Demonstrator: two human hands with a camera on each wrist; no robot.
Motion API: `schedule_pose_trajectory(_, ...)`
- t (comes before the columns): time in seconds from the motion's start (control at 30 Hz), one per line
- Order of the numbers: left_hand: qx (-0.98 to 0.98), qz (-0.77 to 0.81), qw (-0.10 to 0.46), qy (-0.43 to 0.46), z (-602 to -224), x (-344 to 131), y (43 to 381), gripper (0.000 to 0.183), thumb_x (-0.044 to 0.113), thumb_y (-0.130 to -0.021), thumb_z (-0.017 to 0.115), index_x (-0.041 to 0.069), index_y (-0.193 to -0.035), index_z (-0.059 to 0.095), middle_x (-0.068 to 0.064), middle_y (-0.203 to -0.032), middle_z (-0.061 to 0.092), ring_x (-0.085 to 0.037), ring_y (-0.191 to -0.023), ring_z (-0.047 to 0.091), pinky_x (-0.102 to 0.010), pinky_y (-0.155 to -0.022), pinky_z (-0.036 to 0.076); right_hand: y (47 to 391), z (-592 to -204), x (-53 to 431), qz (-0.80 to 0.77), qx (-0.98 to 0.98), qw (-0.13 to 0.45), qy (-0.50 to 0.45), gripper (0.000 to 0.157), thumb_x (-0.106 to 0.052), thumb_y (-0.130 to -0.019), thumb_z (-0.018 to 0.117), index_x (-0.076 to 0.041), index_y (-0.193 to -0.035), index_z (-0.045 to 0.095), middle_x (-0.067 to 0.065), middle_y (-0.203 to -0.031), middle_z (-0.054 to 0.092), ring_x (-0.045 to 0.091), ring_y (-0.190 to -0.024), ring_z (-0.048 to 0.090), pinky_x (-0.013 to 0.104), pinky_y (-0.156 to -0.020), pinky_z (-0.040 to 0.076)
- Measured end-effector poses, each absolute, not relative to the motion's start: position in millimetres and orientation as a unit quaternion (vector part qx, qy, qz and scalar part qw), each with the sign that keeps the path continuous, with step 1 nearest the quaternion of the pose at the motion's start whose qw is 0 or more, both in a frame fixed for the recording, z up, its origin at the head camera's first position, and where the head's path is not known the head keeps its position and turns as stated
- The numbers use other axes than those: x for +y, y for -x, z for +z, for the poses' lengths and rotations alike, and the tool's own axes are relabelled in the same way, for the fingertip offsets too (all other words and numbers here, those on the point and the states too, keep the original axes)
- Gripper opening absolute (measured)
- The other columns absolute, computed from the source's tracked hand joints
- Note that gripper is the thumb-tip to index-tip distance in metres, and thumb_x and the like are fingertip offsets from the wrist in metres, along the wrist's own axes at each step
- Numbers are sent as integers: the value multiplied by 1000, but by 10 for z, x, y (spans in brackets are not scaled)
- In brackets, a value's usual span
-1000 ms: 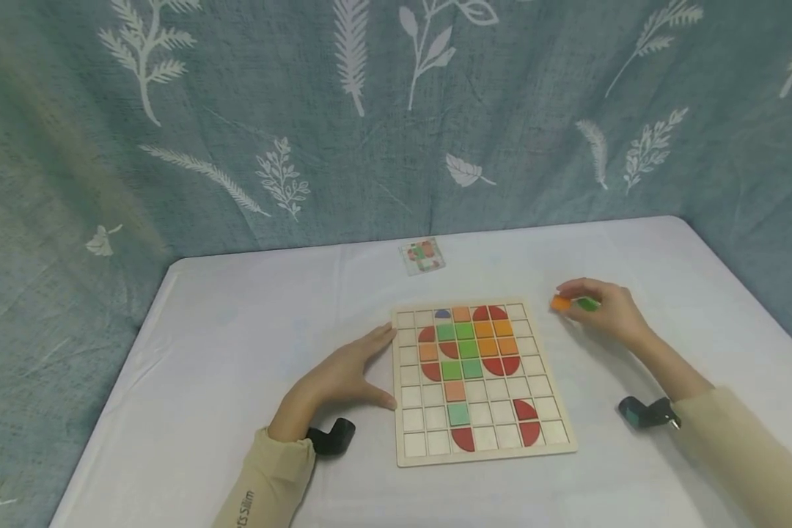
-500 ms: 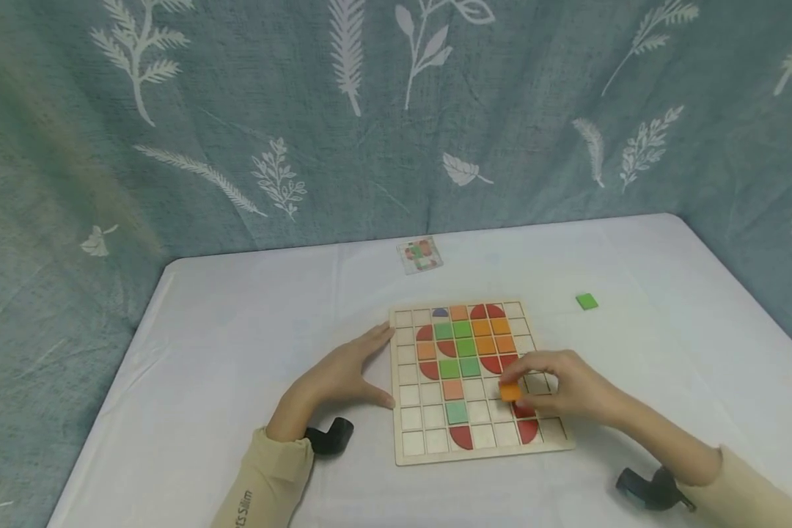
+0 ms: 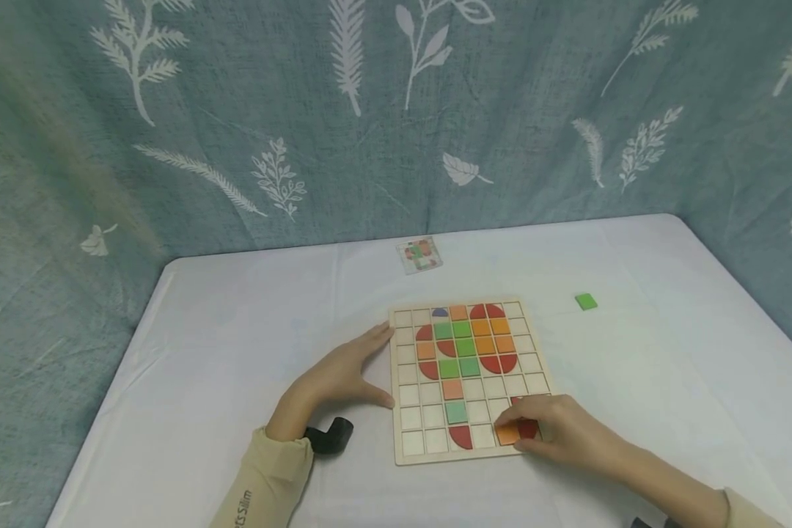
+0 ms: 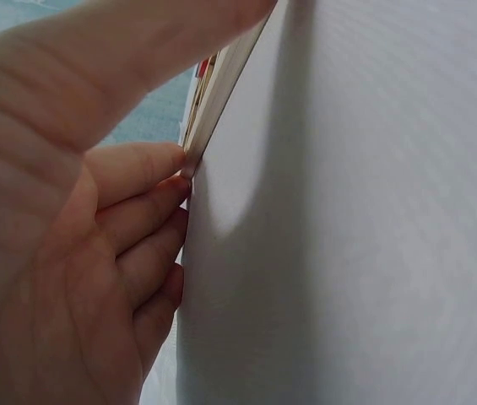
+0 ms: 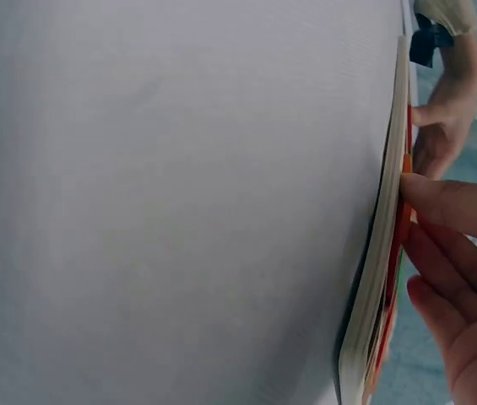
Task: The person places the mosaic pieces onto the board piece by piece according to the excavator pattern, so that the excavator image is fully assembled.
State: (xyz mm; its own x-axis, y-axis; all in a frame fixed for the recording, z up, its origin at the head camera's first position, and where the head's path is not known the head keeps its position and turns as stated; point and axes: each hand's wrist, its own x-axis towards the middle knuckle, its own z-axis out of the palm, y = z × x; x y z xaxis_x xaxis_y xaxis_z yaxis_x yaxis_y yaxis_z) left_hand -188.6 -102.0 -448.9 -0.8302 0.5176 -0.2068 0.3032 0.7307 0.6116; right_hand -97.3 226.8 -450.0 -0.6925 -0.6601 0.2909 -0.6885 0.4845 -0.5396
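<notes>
A wooden grid board [image 3: 411,418] lies on the table, with coloured square and quarter-round tiles in several cells. My right hand [image 3: 561,433] pinches an orange square tile [image 3: 507,435] between fingers and thumb over the bottom row, beside a red quarter-round tile [image 3: 528,428]. Whether the orange tile sits fully in its cell cannot be told. In the right wrist view, thumb and fingers meet at the board's edge [image 5: 373,278]. Along the board's left side rests my left hand [image 3: 339,378], fingertips and thumb touching the rim; the left wrist view shows this contact at the board's side [image 4: 221,84].
A loose green square tile [image 3: 586,301] lies on the white cloth [image 3: 251,315] right of the board. Behind the board is a small pattern card [image 3: 419,254]. A blue-green curtain [image 3: 369,147] with white leaf prints hangs at the table's back edge.
My right hand has brought the orange tile from the right of the board, over its lower right cells, down to the bottom row. The left hand stays at the rim.
</notes>
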Motion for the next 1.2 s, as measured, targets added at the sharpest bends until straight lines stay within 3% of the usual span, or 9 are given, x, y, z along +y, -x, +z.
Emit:
schedule_pose_trajectory(0.17,912,293,185,-220,-4466,-1025,1894,112,47,-56,84,18,-147,24,2,-154,17,-19,-141,16,-42,-113,22,967,-4500,2237,317,-866,37,-384,32,-6,-67,78,-15,-96,68,-9,-93,68,3,-83,60,3,-79,41)
schedule_pose_trajectory(0.3,912,292,184,-222,-4450,-1029,1895,112,46,-56,84,17,-147,25,1,-154,17,-20,-141,17,-43,-113,22,978,-4472,2229,325,-867,34,-376,30,-13,-69,79,-14,-96,68,-9,-92,68,4,-83,61,6,-79,44)
schedule_pose_trajectory(0.43,911,293,185,-223,-4445,-1034,1891,112,45,-57,84,17,-147,24,0,-154,17,-21,-141,17,-43,-113,22,1076,-4391,2268,351,-873,34,-337,28,-17,-71,79,-13,-97,68,-7,-93,69,6,-87,64,20,-79,53)
schedule_pose_trajectory(0.63,910,299,188,-219,-4454,-1035,1865,111,44,-57,84,18,-147,25,0,-153,17,-21,-141,17,-43,-113,21,1375,-4259,2474,405,-891,-3,-205,26,-16,-78,74,-11,-103,67,0,-99,69,9,-93,64,33,-84,54)
schedule_pose_trajectory(0.77,910,299,188,-218,-4459,-1026,1853,111,43,-57,85,18,-147,26,1,-153,18,-20,-141,17,-42,-113,21,1624,-4243,2698,388,-911,24,-134,28,-19,-81,71,-6,-106,66,10,-105,67,26,-103,60,48,-93,46)
schedule_pose_trajectory(0.9,911,298,183,-217,-4467,-1017,1852,111,42,-56,85,18,-147,26,1,-153,19,-21,-140,18,-43,-113,22,1884,-4266,2970,342,-935,50,-75,34,-19,-84,68,-2,-112,62,20,-120,58,41,-119,45,60,-98,34)
schedule_pose_trajectory(1.03,911,299,186,-214,-4473,-1011,1842,111,42,-56,85,18,-147,26,1,-153,19,-20,-140,18,-42,-113,22,2092,-4283,3229,319,-945,4,-65,40,-8,-84,63,1,-122,55,29,-131,46,49,-125,33,65,-100,27)
schedule_pose_trajectory(1.2,912,302,182,-211,-4481,-1012,1828,110,42,-56,85,18,-146,28,2,-153,20,-20,-140,19,-42,-113,23,2224,-4342,3400,339,-934,-68,-94,47,0,-80,62,5,-126,50,30,-134,42,48,-127,31,61,-102,28)
